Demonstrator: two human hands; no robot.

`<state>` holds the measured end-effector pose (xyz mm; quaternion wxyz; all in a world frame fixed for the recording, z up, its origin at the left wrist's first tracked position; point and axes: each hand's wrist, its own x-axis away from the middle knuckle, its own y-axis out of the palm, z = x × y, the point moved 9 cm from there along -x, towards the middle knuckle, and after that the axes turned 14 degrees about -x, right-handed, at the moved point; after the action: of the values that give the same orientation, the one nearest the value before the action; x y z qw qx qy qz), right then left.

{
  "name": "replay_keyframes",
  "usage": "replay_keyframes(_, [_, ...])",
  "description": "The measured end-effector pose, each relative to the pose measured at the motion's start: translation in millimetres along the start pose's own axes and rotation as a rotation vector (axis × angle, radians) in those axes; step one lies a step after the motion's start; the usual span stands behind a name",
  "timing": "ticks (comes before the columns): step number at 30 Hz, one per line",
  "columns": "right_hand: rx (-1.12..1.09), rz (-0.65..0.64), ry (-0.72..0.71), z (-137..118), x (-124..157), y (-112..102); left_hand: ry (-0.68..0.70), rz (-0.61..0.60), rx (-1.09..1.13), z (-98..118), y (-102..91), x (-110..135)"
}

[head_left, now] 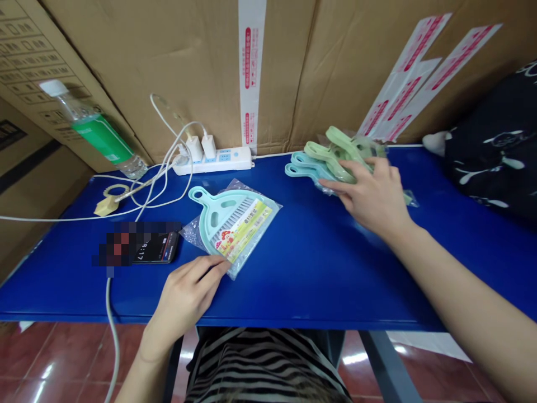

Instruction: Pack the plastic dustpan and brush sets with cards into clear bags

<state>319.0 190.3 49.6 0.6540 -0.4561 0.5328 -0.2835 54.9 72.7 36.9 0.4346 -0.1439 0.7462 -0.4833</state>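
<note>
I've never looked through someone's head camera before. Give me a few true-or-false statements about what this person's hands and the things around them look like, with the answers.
1. The left hand touches the clear bag holding the dustpan. True.
2. The right hand is on the dustpan. False: it is on the green plastic pieces.
3. White plugs are in the power strip. True.
4. The table is red. False: it is blue; the floor is the red surface.
</note>
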Motion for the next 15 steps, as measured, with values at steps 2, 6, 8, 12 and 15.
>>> replay_keyframes(2, [0.007,0.026,-0.056,-5.0,3.1,-2.3,-0.001,0.002,0.016,-0.1,0.1,0.3])
replay_keyframes(6, [0.044,0.06,-0.151,-17.9,10.0,-5.0,0.028,-0.009,0.038,1.5,0.6,0.6])
replay_keyframes(8, [0.06,0.083,-0.198,-26.2,13.3,-6.7,0.05,-0.027,0.047,2.8,1.6,0.4])
replay_keyframes(12, [0.065,0.151,-0.285,-40.9,18.5,-11.9,0.075,-0.044,0.057,4.3,2.2,-0.8])
replay_keyframes(15, [0.044,0.185,-0.32,-46.2,20.3,-14.1,0.079,-0.049,0.043,4.8,2.5,-0.3])
